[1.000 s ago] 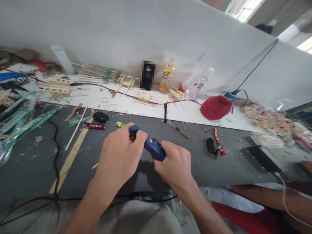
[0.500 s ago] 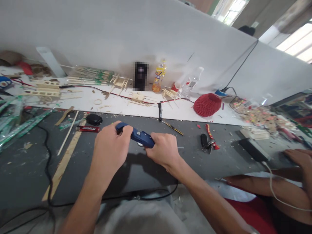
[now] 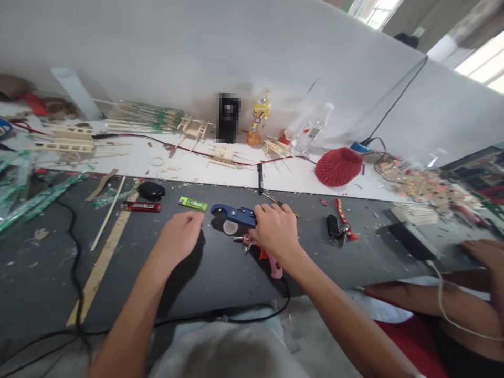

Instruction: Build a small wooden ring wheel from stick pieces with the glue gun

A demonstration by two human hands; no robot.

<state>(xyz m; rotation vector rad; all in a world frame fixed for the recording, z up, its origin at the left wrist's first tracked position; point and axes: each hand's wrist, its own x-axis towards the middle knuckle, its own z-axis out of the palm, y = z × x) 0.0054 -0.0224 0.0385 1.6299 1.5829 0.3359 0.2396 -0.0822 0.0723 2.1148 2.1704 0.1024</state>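
My right hand (image 3: 275,226) is wrapped round the handle of a blue hand tool (image 3: 236,214) with a hooked jaw and a pivot screw; I cannot tell its exact kind. Its jaw points left, over the dark desk. Below it lie a small pale disc (image 3: 230,227) and keys (image 3: 246,242) with a red and pink piece (image 3: 275,269), partly hidden by my wrist. Left of the jaw is my left hand (image 3: 181,236), apart from the tool, with its fingers curled in. Whatever it may hold is hidden. Just beyond it lies a green lighter-like item (image 3: 192,203).
A red marker (image 3: 142,207), a black case (image 3: 151,191) and wooden strips (image 3: 102,262) lie to the left. Wooden models (image 3: 222,153), bottles (image 3: 259,121) and a red cone-shaped object (image 3: 339,167) line the back. At right are car keys (image 3: 334,227) and another person's arm (image 3: 480,257).
My left hand has let go of the blue tool and drawn slightly down and left. My right hand has moved right with it. The green item, disc and nearby keys now show.
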